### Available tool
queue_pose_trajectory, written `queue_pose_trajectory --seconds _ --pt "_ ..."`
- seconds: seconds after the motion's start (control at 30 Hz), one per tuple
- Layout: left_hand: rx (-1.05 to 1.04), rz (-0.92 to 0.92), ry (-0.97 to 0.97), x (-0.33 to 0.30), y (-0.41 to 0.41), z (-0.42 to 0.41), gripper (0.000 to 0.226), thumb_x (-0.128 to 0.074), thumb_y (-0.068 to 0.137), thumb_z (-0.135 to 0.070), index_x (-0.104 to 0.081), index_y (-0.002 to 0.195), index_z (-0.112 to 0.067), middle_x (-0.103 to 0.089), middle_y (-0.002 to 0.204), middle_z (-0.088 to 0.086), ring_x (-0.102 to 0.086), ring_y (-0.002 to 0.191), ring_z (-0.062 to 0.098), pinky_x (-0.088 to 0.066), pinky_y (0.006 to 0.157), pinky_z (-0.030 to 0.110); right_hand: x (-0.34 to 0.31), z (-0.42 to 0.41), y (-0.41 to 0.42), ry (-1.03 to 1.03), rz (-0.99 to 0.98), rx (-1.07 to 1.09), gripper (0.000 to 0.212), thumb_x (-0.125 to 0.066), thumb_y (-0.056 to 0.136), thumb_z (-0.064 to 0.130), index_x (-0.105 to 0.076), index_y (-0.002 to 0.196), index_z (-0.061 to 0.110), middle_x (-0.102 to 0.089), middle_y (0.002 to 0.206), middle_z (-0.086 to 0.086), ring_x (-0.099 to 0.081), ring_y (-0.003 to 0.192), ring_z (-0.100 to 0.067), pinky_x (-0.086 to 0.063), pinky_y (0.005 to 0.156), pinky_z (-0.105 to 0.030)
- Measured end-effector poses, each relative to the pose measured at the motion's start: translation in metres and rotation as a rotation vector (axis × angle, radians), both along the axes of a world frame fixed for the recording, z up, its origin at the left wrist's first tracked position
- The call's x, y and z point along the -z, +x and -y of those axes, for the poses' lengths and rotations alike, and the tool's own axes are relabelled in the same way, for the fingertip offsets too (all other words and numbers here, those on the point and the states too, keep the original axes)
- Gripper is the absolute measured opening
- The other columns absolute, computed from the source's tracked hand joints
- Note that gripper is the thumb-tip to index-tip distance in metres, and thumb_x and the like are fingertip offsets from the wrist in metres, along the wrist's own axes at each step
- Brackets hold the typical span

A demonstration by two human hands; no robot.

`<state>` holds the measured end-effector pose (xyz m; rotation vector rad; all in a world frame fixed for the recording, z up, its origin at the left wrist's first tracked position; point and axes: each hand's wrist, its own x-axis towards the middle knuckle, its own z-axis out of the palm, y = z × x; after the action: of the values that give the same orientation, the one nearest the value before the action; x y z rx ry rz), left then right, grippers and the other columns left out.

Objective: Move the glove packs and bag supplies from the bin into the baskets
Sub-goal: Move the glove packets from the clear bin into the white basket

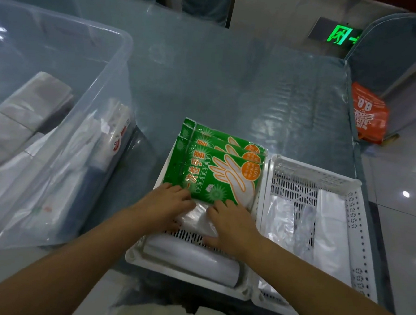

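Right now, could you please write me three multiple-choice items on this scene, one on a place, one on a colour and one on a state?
1. Where do the green glove packs lie?
A. In the left white basket
B. In the clear bin
C. On the floor

2. What colour is the bag on the floor beyond the table's far right corner?
A. Blue
B. Orange
C. Black

3. What are the two hands doing?
A. Hanging clear of everything
B. Reaching into the bin
C. Resting on a clear plastic pack in the left basket

Answers:
1 A, the packs sit stacked at that basket's far end.
2 B, it is orange with white print.
3 C, the left hand and right hand both lie on the clear pack just below the glove packs.
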<state>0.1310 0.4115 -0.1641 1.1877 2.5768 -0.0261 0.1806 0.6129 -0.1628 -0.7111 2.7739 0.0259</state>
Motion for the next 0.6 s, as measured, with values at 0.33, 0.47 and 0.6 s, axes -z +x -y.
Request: queue_pose_trajectory --seconds 0.33,0.47,0.6 --pt "-0.256 0.06 0.117 -0.001 -0.006 -0.006 0.021 -0.046 0.089 -0.021 -0.064 0.101 -0.022 -0.066 0.101 -0.002 -0.06 0.089 0.018 -0.042 0.065 0.028 -0.001 0.002 -0.001 -0.17 -0.044 0.127 0.018 -0.056 0.085 0.022 -0.06 0.101 0.013 -0.065 0.098 -0.008 -0.06 0.085 -0.026 -0.05 0.065 -0.036" --pt "-0.365 0.097 0.323 -0.027 -0.015 -0.001 0.017 -0.05 0.088 -0.03 -0.064 0.092 -0.021 -0.068 0.087 0.0 -0.06 0.077 0.019 -0.039 0.057 0.026 -0.02 -0.006 -0.011 -0.335 -0.133 0.24 0.008 -0.058 0.083 0.015 -0.065 0.081 0.014 -0.069 0.076 -0.006 -0.063 0.067 -0.024 -0.048 0.057 -0.029" --pt "-0.397 -0.068 0.601 -0.061 -0.033 -0.005 0.02 -0.067 0.078 -0.027 -0.069 0.098 -0.023 -0.071 0.093 -0.001 -0.062 0.084 0.021 -0.044 0.07 0.029 -0.055 -0.015 -0.038 -0.379 -0.334 0.245 0.008 -0.058 0.075 0.015 -0.066 0.073 0.016 -0.066 0.065 -0.003 -0.06 0.054 -0.023 -0.037 0.047 -0.023"
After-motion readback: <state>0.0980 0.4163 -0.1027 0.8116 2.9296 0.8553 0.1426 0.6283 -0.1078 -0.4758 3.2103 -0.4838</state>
